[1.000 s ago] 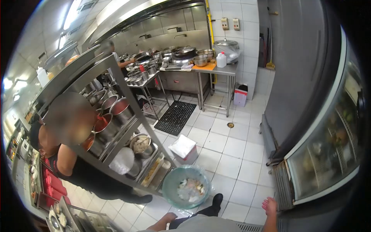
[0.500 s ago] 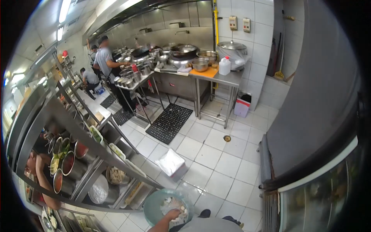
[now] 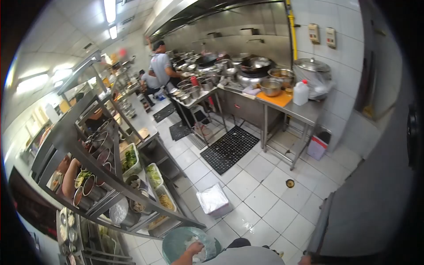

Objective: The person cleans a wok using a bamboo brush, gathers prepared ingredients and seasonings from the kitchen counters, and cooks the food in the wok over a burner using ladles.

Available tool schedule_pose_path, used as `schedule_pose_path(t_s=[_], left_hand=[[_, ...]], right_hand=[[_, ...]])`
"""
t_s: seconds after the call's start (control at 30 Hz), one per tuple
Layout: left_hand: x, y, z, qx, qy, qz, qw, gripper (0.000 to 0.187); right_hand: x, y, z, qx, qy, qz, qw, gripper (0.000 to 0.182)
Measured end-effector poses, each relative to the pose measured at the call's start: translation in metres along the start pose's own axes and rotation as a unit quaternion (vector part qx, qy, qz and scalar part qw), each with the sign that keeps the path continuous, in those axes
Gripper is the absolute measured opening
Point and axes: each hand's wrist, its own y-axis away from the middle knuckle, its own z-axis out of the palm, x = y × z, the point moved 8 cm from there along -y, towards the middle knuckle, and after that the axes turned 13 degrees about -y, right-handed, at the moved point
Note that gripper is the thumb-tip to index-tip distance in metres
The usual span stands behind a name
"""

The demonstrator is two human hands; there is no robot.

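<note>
Green plastic tub [image 3: 169, 245] on the tiled floor [image 3: 261, 204], my left hand [image 3: 194, 248] down inside it.
Position: tub just beside the metal rack [image 3: 170, 213], near the covered box [image 3: 214, 198], low in front of me. Left grip: in among pale contents [image 3: 190, 241]; fingertips hidden, so I cannot tell whether it is wide, narrow or holding anything. Right hand [image 3: 304, 259]: only a sliver at the bottom edge, grip unreadable. Handling, judged: tub wall thin and somewhat flexible, light in itself, heavier with its load; contents probably soft, loose, perhaps slippery. Best hold on the tub: opposite sides of the rim. Best hold on the contents: cupped from beneath, light squeeze.
</note>
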Motion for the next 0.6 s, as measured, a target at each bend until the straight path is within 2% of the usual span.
schedule_pose_path(t_s=[0.13, 0.17, 0.2, 0.23, 0.27, 0.3, 0.37, 0.43, 0.5, 0.6], left_hand=[[-0.017, -0.010, 0.048, 0.015, 0.113, -0.072, 0.991, 0.038], [-0.017, -0.039, 0.071, 0.035, -0.138, 0.122, 0.982, 0.037], [-0.005, -0.049, 0.098, 0.056, -0.380, 0.299, 0.873, 0.037], [-0.006, -0.051, 0.112, 0.006, -0.345, 0.276, 0.897, 0.037], [-0.013, -0.055, 0.118, -0.048, -0.237, 0.182, 0.953, 0.037], [-0.020, -0.057, 0.124, -0.085, -0.151, 0.089, 0.981, 0.037], [-0.022, -0.066, 0.127, -0.113, -0.080, 0.001, 0.990, 0.037], [-0.007, -0.084, 0.118, -0.113, -0.063, -0.018, 0.991, 0.037], [0.014, -0.113, 0.097, -0.093, -0.074, 0.000, 0.993, 0.037], [0.030, -0.191, 0.048, -0.002, -0.123, 0.035, 0.992, 0.038]], right_hand=[[-0.197, -0.018, 0.069, 0.056, 0.061, -0.087, 0.993, 0.021], [-0.241, -0.012, 0.096, 0.052, 0.068, -0.110, 0.990, 0.021], [-0.276, -0.009, 0.120, 0.046, 0.074, -0.120, 0.989, 0.021], [-0.311, 0.004, 0.157, -0.012, 0.077, -0.173, 0.982, 0.019], [-0.336, 0.013, 0.190, -0.069, 0.079, -0.222, 0.970, 0.016], [-0.349, 0.009, 0.211, -0.074, 0.084, -0.225, 0.968, 0.016], [-0.365, -0.002, 0.258, -0.126, 0.114, -0.221, 0.960, 0.022], [-0.358, -0.018, 0.288, -0.164, 0.164, -0.199, 0.952, 0.023], [-0.336, -0.033, 0.298, -0.209, 0.165, -0.130, 0.955, 0.025], [-0.310, -0.081, 0.301, -0.218, 0.185, -0.088, 0.954, 0.017]])
